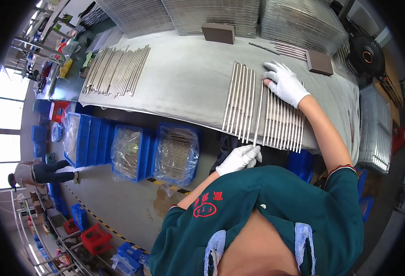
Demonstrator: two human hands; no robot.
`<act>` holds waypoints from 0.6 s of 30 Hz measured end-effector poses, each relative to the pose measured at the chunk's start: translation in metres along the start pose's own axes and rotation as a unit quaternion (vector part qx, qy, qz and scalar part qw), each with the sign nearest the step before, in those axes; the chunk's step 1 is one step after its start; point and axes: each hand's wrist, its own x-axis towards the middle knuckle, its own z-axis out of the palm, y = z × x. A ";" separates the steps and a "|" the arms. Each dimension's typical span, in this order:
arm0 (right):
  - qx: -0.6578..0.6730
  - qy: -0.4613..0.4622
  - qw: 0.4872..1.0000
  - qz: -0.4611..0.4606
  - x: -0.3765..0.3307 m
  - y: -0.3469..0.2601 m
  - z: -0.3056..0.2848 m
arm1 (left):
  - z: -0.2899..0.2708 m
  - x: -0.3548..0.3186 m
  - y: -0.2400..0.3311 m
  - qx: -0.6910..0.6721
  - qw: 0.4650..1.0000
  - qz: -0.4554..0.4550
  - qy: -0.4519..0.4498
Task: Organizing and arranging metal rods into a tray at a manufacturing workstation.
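Left hand (239, 158) grips one metal rod (258, 112); right hand (285, 83) lies flat on rods (283, 119)

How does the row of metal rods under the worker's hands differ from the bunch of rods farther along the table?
The near rods lie in tidy parallel rows, split by a gap with a single rod in it; the far rods lie looser and slightly fanned. The near rods overhang the table edge, and the far rods lie fully on it. The right hand rests on the near rods and the left hand pinches the single rod's end; nobody touches the far rods. Both are thin, silvery and similar in length.
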 end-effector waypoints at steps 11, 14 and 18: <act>0.332 -0.029 0.943 0.016 0.019 -0.036 -0.018 | 0.001 -0.030 0.044 -0.114 0.986 0.121 0.029; 0.190 0.026 0.980 -0.057 0.036 -0.049 0.001 | -0.010 -0.040 0.051 -0.066 0.969 0.182 0.150; 0.004 0.004 0.974 -0.225 0.048 -0.078 0.014 | -0.022 -0.047 0.054 -0.021 0.959 0.184 0.216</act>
